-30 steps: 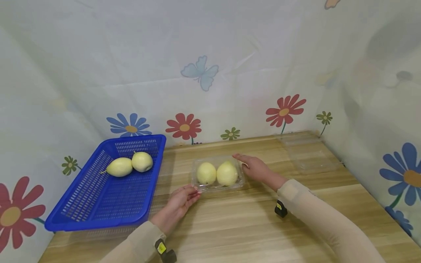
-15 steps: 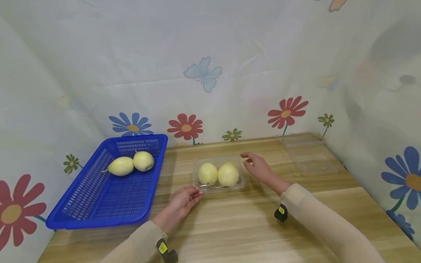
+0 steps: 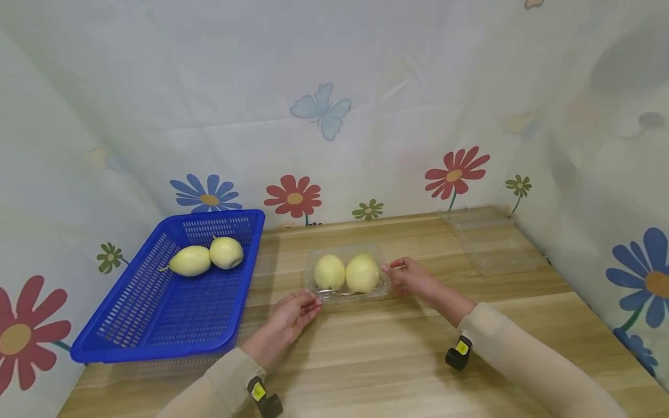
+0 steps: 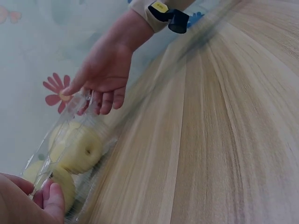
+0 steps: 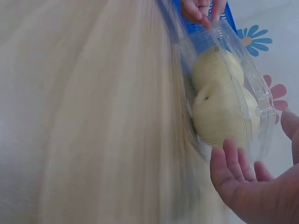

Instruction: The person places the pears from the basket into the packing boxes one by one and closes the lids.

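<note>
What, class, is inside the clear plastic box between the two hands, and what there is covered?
Two pale yellow pears sit side by side inside the clear plastic box, visible through it. They cover its floor directly beneath them, which cannot be seen.

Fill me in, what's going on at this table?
A person's left hand pinches the near left corner of a clear plastic rectangular box holding two round pale-yellow pears; their right hand is at its right end. Whether the box is fully closed is hard to tell. Two more pale-yellow pears lie in the blue plastic slotted basket on the left. Another clear plastic container sits at the back right.
</note>
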